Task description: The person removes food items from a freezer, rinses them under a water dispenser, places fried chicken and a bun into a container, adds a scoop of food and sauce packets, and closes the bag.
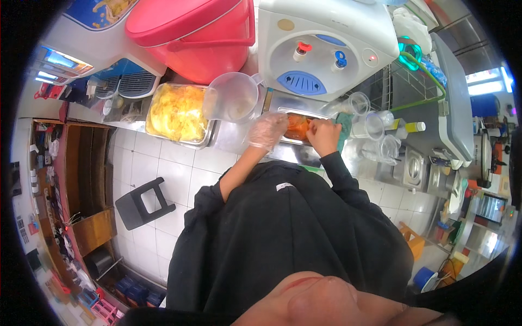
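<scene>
A small stainless steel tray [299, 110] on the metal counter holds orange food in what looks like a clear plastic bag [297, 127]. My left hand [268, 128], in a clear disposable glove, reaches over the tray's left end with its fingertips at the orange food. What those fingers grip is hidden. From the right, my bare right hand [325, 136] pinches the bag's edge between thumb and fingers. A green cloth [344, 126] lies just beside it. Left of the gloved hand stands a clear plastic jug [234, 98], close to a tray of yellow food [177, 114] under film.
Behind the tray stands a white water dispenser [326, 77], with a lidded pink bucket [204, 45] to its left. Clear plastic cups [367, 127] and a squeeze bottle [414, 127] crowd the right side. A black stool [144, 203] is on the tiled floor at left.
</scene>
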Motion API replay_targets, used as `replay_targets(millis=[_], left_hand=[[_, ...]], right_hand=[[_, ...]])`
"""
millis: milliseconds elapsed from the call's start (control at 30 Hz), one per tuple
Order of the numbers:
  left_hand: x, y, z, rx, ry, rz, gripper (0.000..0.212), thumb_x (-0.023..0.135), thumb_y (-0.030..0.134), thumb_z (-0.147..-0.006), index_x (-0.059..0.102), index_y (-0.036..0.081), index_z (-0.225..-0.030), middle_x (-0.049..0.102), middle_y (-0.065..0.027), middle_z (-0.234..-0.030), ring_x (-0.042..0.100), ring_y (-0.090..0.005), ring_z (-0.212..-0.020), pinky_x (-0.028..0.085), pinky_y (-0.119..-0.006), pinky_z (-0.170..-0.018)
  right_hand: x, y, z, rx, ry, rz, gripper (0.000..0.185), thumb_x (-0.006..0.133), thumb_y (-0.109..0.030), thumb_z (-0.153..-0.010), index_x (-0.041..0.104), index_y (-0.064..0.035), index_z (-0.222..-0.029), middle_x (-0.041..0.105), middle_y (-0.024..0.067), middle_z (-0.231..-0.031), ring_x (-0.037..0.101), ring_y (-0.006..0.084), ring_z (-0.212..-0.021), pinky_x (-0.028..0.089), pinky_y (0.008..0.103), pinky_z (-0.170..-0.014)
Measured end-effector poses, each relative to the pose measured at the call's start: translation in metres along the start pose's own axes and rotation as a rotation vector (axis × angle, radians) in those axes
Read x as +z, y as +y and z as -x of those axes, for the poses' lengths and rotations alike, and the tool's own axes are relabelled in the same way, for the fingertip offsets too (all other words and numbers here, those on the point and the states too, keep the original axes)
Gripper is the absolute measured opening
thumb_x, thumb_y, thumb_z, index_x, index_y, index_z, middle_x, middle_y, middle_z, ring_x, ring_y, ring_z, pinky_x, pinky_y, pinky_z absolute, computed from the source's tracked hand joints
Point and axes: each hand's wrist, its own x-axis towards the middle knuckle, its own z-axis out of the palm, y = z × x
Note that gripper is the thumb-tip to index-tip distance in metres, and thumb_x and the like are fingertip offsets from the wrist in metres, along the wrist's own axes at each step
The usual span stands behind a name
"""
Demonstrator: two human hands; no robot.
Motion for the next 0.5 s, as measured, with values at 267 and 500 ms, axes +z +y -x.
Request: replay_targets(millis=[267, 500], left_hand=[[0.033, -0.016, -0.024, 0.215, -0.259, -0.382, 0.019, 0.053, 0.024, -0.077, 0.064, 0.009, -0.079, 0.061, -0.0168, -0.075, 0.059, -0.0327, -0.069, 0.047, -0.043, -0.061], [0.056, -0.038, -0.02, 0.365, -0.154, -0.378, 0.025, 0.048, 0.027, -0.081, 0.063, 0.008, -0.074, 0.061, -0.0162, -0.073, 0.06, -0.0327, -0.067, 0.046, -0.044, -0.061]], right_hand=[[-0.03, -0.009, 0.013, -0.089, -0.036, -0.099, 0.004, 0.064, -0.015, -0.063, 0.062, -0.0127, -0.067, 0.061, 0.0023, -0.069, 0.056, 0.0215, -0.076, 0.031, 0.0391, -0.071], [-0.003, -0.003, 0.016, -0.127, 0.116, -0.072, 0.006, 0.066, -0.019, -0.073, 0.065, -0.0129, -0.072, 0.061, -0.0004, -0.072, 0.054, 0.0199, -0.078, 0.03, 0.0378, -0.071]])
